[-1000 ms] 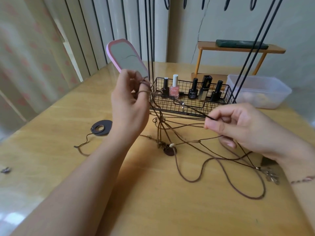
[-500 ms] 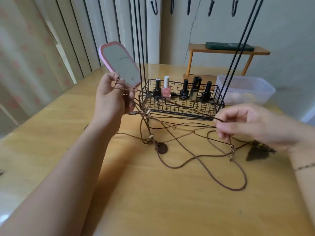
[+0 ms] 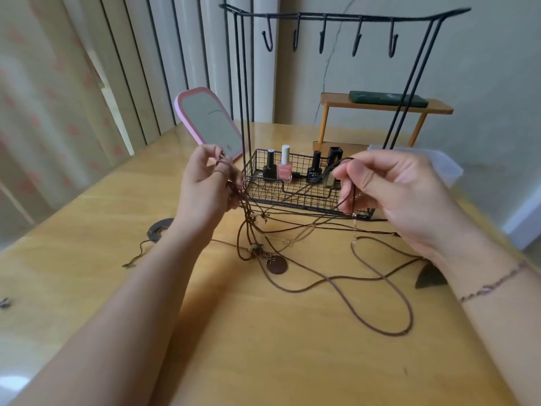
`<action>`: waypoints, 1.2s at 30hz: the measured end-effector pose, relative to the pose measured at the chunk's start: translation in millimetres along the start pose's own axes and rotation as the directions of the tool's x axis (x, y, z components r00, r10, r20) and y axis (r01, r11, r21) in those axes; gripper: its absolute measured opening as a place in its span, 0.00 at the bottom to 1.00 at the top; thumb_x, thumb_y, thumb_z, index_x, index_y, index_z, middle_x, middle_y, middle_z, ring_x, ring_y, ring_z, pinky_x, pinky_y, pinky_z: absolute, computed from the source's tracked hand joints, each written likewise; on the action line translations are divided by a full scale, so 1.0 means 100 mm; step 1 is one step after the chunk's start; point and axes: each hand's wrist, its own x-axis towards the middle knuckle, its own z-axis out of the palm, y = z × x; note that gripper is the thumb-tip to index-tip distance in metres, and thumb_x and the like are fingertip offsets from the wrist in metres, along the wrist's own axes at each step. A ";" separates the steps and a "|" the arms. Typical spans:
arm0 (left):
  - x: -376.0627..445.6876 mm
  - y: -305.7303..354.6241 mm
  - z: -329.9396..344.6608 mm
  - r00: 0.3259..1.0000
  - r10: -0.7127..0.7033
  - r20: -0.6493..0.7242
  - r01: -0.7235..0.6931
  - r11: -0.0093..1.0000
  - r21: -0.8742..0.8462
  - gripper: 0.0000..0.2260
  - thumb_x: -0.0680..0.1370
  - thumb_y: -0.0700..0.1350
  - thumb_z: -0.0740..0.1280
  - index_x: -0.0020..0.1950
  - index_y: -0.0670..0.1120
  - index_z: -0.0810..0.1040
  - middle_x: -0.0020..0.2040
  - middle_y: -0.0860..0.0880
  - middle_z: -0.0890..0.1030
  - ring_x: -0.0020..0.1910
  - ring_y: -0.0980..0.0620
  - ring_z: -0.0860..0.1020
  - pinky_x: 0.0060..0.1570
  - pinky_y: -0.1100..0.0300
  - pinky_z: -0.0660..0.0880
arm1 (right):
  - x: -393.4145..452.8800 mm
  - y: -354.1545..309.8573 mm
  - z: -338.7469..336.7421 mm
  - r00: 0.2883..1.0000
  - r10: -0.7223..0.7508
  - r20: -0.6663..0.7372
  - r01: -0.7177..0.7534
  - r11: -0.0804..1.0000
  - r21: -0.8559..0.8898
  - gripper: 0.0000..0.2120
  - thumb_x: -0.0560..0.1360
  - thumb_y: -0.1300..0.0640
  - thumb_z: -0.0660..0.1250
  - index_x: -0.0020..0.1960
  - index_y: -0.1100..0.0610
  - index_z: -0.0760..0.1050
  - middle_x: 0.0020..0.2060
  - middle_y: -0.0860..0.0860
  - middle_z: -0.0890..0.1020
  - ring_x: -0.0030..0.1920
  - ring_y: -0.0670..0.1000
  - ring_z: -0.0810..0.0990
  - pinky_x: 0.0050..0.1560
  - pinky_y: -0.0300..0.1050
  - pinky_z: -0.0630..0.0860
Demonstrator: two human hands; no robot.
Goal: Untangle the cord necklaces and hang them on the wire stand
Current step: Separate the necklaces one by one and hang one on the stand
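A tangle of brown and black cord necklaces [image 3: 295,244] lies on the wooden table [image 3: 263,347] in front of a black wire stand [image 3: 342,16] with several bare hooks on its top bar. My left hand [image 3: 205,186] is raised left of the stand's basket [image 3: 292,194], with several cords bunched in its fingers. My right hand [image 3: 395,189] is raised at the basket's right end, pinching one thin black cord that hangs from its fingertips. A round brown pendant [image 3: 276,266] rests on the table among the cords. A long brown loop [image 3: 389,303] trails to the lower right.
Several nail polish bottles [image 3: 284,167] stand in the basket. A pink-framed mirror [image 3: 207,124] leans behind my left hand. A dark ring pendant [image 3: 159,228] on a cord lies at the left, a dark fan-shaped pendant [image 3: 430,275] near my right wrist. A small wooden shelf [image 3: 386,105] and clear plastic box [image 3: 445,165] stand behind.
My right hand has risen from table height to the basket's rim, lifting the black cord. My view has tilted up, bringing the stand's hook bar into sight. My left hand still holds the bunch.
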 end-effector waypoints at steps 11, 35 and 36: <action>0.00 -0.11 -0.02 0.974 -0.120 0.194 -0.067 0.659 0.749 0.16 0.73 0.32 0.61 0.53 0.50 0.77 0.55 0.50 0.80 0.55 0.47 0.77 0.47 0.59 0.71 | 0.06 -0.07 0.08 0.978 -0.162 -0.133 0.107 0.931 -0.350 0.07 0.79 0.53 0.67 0.46 0.45 0.83 0.30 0.53 0.82 0.34 0.54 0.82 0.49 0.51 0.82; -0.21 -0.12 0.14 0.654 -0.112 0.748 0.015 0.991 0.135 0.06 0.75 0.42 0.70 0.48 0.40 0.79 0.37 0.48 0.76 0.32 0.61 0.72 0.34 0.74 0.68 | -0.18 -0.18 -0.26 0.973 0.206 0.107 -0.072 0.704 -0.706 0.20 0.70 0.30 0.49 0.53 0.33 0.74 0.40 0.33 0.80 0.43 0.30 0.76 0.41 0.30 0.68; -0.19 -0.13 0.13 0.663 -0.111 0.741 -0.001 0.989 0.149 0.08 0.75 0.43 0.70 0.48 0.39 0.79 0.37 0.46 0.75 0.32 0.60 0.71 0.34 0.73 0.68 | -0.20 -0.23 -0.31 0.966 0.231 0.117 -0.080 0.695 -0.714 0.21 0.71 0.31 0.49 0.54 0.35 0.74 0.40 0.38 0.82 0.39 0.32 0.78 0.37 0.30 0.69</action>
